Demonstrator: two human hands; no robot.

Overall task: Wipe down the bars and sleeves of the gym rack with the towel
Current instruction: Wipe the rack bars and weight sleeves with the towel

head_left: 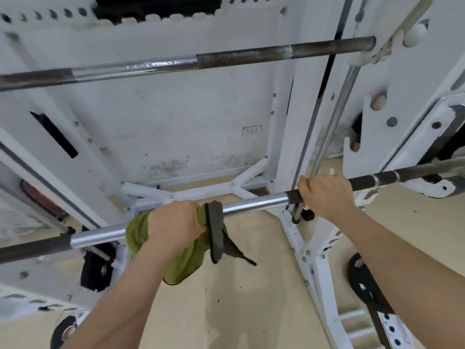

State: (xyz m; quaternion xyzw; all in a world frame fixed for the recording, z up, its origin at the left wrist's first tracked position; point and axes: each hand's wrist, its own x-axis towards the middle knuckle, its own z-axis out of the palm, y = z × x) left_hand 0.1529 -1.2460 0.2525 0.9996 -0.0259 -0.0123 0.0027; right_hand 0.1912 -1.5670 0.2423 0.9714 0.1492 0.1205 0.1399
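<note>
Under the lower bar (254,203), open tan floor (239,311), edged to the right by a black weight plate (362,275) near the foot of the white rack (286,127). Clamping a green towel (186,260) round the bar's chrome stretch with the left hand (176,222), loose cloth hanging beneath the bar. Touching that hand on the bar, a black strap (214,235), looped over and dangling. Grasping the bar's dark knurled section with the right hand (327,195), fingers curled over the top, bare chrome between strap and hand. Just beside that hand, a chrome guide rod (334,114) rising. Beyond the bar, a stained white wall (176,114). Above the bar and well apart, an upper bar (226,59) spanning the rack, open room between the two.
</note>
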